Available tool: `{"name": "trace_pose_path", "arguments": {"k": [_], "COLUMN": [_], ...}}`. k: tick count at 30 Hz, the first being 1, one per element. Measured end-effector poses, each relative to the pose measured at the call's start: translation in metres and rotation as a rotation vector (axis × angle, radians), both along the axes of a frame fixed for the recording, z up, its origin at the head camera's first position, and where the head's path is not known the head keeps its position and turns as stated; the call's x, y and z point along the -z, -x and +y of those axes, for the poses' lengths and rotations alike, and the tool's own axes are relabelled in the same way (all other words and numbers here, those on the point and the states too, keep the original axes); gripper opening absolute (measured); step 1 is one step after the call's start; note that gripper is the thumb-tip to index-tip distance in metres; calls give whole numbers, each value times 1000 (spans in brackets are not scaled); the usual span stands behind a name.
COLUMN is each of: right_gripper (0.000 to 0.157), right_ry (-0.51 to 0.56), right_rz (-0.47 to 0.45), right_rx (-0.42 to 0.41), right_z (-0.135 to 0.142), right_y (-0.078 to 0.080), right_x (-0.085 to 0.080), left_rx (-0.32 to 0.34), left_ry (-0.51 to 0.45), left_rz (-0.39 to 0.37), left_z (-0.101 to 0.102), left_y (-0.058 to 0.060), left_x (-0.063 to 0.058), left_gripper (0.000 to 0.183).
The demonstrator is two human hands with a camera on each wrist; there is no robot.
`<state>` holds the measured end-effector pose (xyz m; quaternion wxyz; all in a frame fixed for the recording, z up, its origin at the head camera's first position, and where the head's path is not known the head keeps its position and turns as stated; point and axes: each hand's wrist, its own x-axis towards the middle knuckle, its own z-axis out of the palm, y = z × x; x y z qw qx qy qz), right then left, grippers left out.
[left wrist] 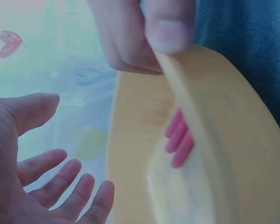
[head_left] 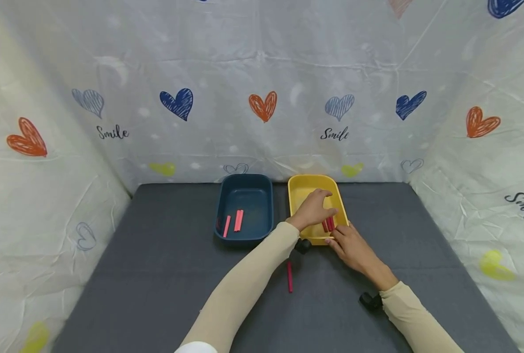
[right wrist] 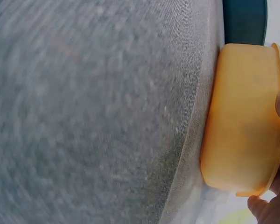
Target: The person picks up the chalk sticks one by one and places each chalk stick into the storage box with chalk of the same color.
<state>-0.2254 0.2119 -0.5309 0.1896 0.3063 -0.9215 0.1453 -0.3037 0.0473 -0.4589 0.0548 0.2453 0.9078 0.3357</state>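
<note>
A yellow tray (head_left: 303,182) holds several dark pink sticks (left wrist: 176,139) lying side by side near its front end. Over this tray is my left hand (head_left: 313,210), its fingers loosely spread with nothing between them. My right hand (head_left: 354,250) grips the tray's near right corner; in the left wrist view its thumb (left wrist: 170,35) presses on the rim. Three lighter pink sticks (head_left: 226,226) lie in a dark blue tray (head_left: 246,182) to the left. One dark red stick (head_left: 290,278) lies on the grey table in front of the trays.
The grey table (head_left: 169,274) ends at a white curtain (head_left: 217,59) printed with hearts, which also runs along both sides. Black wrist cameras (head_left: 370,301) sit on both wrists. The blue tray stands close beside the yellow one.
</note>
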Motion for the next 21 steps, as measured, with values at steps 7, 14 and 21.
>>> {"name": "trace_pose_path", "arguments": {"k": [7, 14, 21], "right_gripper": [12, 13, 13], "right_ry": [-2, 11, 14], "right_rz": [11, 7, 4], "right_rx": [-16, -18, -19], "right_z": [-1, -2, -1], "right_y": [2, 1, 1], "right_x": [-2, -2, -1], "left_rx": [21, -18, -26], "left_ry": [-14, -44, -94], "left_rz": [88, 127, 176], "left_z": [-9, -25, -41], "left_y": [-10, -23, -39], "left_x": [-15, -28, -38], "left_gripper": [57, 59, 56]}}
